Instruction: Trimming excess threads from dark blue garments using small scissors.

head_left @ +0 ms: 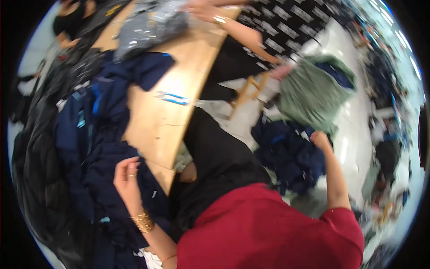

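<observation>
My right hand (pixel 320 140) is closed in a fist at the upper edge of a navy garment (pixel 291 157) and appears to grip it. That garment lies in a rumpled heap to my right, with a small white patch near my fingers. My left hand (pixel 127 178), loosely curled with its fingers partly apart, hovers over navy garments (pixel 103 179) spread on the left of the table. Nothing shows in it. Light blue tags or strips (pixel 81 116) stick out among these garments. Motion blurs fine detail.
A wooden table (pixel 152 112) carries a blue-and-white strip (pixel 174 98) and a grey plastic-wrapped bundle (pixel 152 27). Across from me, another person's arm (pixel 244 38) reaches toward a green sack (pixel 309 89) of navy cloth. Dark garments (pixel 36 170) line the left; a wooden stool (pixel 248 92) stands between us.
</observation>
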A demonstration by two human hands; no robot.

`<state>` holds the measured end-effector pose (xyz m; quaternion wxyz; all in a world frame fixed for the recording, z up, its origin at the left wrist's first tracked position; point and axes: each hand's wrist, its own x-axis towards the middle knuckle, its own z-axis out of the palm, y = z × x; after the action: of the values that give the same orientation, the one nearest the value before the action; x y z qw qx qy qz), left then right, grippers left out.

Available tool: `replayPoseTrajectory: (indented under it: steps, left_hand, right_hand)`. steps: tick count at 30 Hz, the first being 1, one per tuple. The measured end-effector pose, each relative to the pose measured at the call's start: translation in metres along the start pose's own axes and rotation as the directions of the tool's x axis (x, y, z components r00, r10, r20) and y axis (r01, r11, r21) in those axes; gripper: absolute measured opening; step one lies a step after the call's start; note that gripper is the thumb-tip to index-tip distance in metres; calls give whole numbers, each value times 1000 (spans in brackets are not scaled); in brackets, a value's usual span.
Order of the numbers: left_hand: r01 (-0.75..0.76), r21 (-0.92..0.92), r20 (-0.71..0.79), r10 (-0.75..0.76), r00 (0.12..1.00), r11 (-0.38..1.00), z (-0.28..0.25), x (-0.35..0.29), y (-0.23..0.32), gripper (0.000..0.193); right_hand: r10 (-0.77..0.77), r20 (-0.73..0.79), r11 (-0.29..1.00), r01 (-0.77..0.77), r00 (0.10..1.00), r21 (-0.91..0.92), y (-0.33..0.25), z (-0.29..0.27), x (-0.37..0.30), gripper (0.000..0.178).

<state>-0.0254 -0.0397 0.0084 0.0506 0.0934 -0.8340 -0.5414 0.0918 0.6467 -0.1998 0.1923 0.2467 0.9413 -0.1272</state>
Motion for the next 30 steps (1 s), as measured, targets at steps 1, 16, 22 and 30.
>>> replayPoseTrajectory:
  steps: [1, 16, 22, 30]
  left_hand:
    - [27, -14, -21, -27, 999, 1000, -5, -8, -3, 11]
    - [-28, 82, 90, 21, 996, 996, 3, 12, 18, 13]
    - [-199, 137, -31, 205, 978, 970, 7, 110, 22, 21]
    - [-279, 803, -175, 655, 735, 528, 54, 288, 6, 54]
  right_hand:
    - [-184, -55, 981, 187, 981, 44, -80, 10, 6, 22]
    - [-870, -427, 317, 942, 246, -105, -571, -23, 7, 40]
    - [-818, -545, 225, 974, 184, -8, -550, -32, 17, 13]
    - [-622, -361, 221, 598, 695, 770, -521, -37, -25, 17]
